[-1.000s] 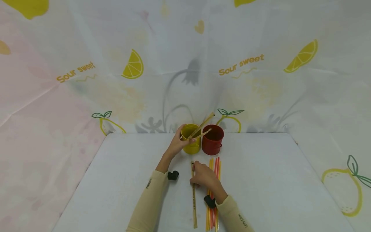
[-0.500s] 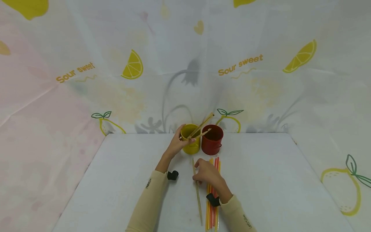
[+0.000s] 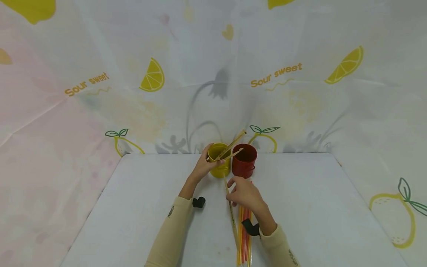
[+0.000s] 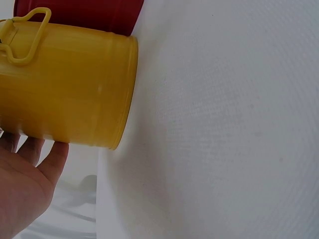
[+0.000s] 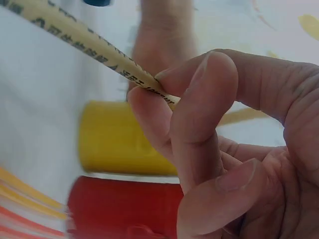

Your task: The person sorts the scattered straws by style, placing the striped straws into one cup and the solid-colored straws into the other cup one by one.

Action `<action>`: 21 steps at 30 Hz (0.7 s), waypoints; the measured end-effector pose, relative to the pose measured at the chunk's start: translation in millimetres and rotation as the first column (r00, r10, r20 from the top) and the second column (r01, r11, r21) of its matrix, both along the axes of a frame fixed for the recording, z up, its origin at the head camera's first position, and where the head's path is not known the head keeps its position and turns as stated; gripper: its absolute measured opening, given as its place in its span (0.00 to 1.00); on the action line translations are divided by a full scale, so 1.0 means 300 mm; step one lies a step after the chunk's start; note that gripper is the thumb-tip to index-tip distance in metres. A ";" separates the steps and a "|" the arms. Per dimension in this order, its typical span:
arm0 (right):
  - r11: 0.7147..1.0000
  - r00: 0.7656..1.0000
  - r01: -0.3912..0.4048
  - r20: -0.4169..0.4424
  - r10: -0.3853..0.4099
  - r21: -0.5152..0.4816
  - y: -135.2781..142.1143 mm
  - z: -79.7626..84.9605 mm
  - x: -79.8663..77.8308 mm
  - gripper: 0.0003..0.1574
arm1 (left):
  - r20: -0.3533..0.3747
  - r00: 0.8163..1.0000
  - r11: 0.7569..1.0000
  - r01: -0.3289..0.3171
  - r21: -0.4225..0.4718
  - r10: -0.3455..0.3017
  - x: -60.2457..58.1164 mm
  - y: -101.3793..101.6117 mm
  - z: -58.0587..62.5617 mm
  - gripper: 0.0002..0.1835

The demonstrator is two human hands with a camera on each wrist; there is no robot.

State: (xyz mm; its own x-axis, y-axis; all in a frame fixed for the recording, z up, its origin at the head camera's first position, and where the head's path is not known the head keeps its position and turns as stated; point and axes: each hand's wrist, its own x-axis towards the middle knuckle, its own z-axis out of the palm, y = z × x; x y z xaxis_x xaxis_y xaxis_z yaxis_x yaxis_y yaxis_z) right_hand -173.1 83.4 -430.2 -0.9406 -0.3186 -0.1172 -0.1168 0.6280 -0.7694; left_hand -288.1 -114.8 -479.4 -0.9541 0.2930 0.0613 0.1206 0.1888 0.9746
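At the back of the table my left hand holds a small yellow metal bucket upright by its side. Fingertips press its wall in the left wrist view. Two paper-wrapped straws lean out of this bucket towards the right, and the left thumb lies by the lower one at the rim. My right hand pinches another paper-wrapped straw, printed with dark lettering, between thumb and fingers. In the head view its far end overlaps the front of the yellow bucket.
Close to the right of the yellow bucket stands a red bucket. A bundle of yellow and red straws lies on the white table under the right forearm. Behind the table hangs a lemon-printed cloth.
My right hand has lifted the wrapped straw from the table and moved it forward and right, its far end now near the buckets. The left hand stays on the yellow bucket.
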 end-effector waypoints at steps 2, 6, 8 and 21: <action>0.999 1.000 0.015 -0.017 -0.015 -0.031 0.009 0.020 0.001 0.16 | -0.004 1.000 1.000 -0.005 0.005 0.005 -0.017 0.000 -0.028 0.51; 0.995 0.998 0.029 -0.050 -0.033 -0.094 0.022 0.060 0.000 0.14 | -0.033 0.999 0.999 -0.019 0.033 0.020 -0.031 0.000 -0.060 0.49; 0.992 0.996 0.039 -0.073 -0.048 -0.122 0.028 0.078 0.001 0.13 | -0.046 0.999 0.999 -0.025 0.048 0.028 -0.031 0.000 -0.064 0.48; 0.972 0.962 0.092 -0.232 -0.142 -0.214 0.064 0.181 -0.002 0.11 | -0.075 0.996 0.998 -0.047 0.049 0.051 -0.031 0.007 -0.072 0.47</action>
State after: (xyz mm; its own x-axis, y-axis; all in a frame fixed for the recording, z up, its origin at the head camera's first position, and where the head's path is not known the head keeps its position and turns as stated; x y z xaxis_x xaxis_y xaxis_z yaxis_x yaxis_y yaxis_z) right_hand -173.8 102.5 -375.9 -0.9645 -0.1976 0.1753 -0.2516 0.4850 -0.8375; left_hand -297.5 -112.7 -500.9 -0.9593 0.2409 0.1475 0.1869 0.1501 0.9708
